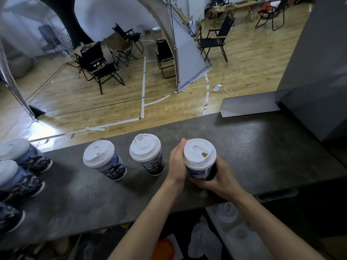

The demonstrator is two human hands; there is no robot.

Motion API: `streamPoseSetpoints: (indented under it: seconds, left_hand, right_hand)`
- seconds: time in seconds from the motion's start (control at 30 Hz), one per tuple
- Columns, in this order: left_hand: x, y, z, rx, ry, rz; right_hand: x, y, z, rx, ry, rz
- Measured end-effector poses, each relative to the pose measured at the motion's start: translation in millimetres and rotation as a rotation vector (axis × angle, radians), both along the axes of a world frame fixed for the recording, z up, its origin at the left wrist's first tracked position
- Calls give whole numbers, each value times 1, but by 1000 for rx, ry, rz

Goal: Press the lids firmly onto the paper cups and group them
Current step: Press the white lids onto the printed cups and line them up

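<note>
1. Closest to me, below the counter's near edge, I see blurred white lid-like shapes (228, 212) and an orange thing (163, 249). They're too soft to name.
2. Both forearms reach out over the grey counter (262, 147). The right hand (217, 178) wraps the lower body of the held cup (199, 172) from the near right, fingers curled under it. The left hand (177, 162) curls round the cup's left side, fingertips up by the lid's rim. So both hands grip this one cup, and neither palm is on top.
3. The held cup is mid-counter, right of all the others, leaning a touch toward me. The hands hide its base, so I can't tell whether it stands on the counter or is lifted.
4. Its white lid (200, 152) looks seated, with the sip hole open and brown showing inside. I'd guess it's filled, so it has some weight and could spill.
5. Handling call: the paper wall is soft and will dent if squeezed, while the thin plastic lid flexes. I'd hold it low, where the base stiffens it, and press around the rim rather than on the dome.
6. Further left stand the middle cup (147, 156) and then the left cup (105, 160), both lidded and standing apart. The middle one's lid looks slightly cocked.
7. At the far-left edge, three more cups (24, 156) cluster close together, which is likely where the group goes.
8. Beyond the counter there's a wooden floor (253, 59), folding chairs (99, 66) and a tent (187, 59).
</note>
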State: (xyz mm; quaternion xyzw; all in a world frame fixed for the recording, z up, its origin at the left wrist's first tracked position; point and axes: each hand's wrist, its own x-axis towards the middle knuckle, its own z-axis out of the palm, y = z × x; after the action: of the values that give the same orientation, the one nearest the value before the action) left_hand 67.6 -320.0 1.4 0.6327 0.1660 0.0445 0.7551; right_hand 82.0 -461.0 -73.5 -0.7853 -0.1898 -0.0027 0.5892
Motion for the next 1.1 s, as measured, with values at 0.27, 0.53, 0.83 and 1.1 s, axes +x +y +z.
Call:
streamPoseSetpoints:
  seconds: [0.27,0.53,0.83,1.1]
  left_hand:
    - [-3,-7,-3,43,-30,124]
    - [0,-1,2,35,-28,53]
    - [6,6,5,6,22,-47]
    - [9,2,5,-9,27,-74]
  right_hand:
    - [0,4,-1,29,35,-5]
    - [0,2,0,-9,-22,62]
    - [1,1,0,14,-10,57]
    - [1,-1,-3,2,10,5]
